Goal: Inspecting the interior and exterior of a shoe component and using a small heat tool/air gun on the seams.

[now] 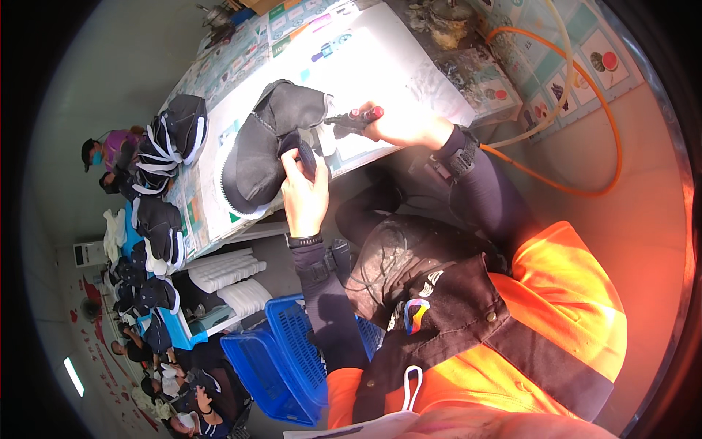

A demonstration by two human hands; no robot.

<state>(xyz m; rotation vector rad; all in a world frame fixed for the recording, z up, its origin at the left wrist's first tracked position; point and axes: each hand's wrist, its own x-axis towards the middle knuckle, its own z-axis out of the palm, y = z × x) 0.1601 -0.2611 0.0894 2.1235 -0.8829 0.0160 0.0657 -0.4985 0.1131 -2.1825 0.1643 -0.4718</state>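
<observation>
A dark grey fabric piece, shaped like a cap with a pale toothed trim along its edge (252, 164), lies on the white-topped table in front of me. My left hand (306, 194) pinches a black flap at its near side, thumb and fingers closed on it. To the right, my right hand (409, 128) is closed round a small dark hand tool with red handle ends (368, 114). The tool's dark jaws point left at the open edge of the piece, beside some white material. Whether the jaws touch it is hard to see.
Several dark caps with white trim (172, 139) are piled along the table's left side. Blue plastic baskets (281, 366) stand below left, near stacked white pieces (227, 271). An orange hose (620, 139) loops at the right. Other people (194, 421) sit at far left.
</observation>
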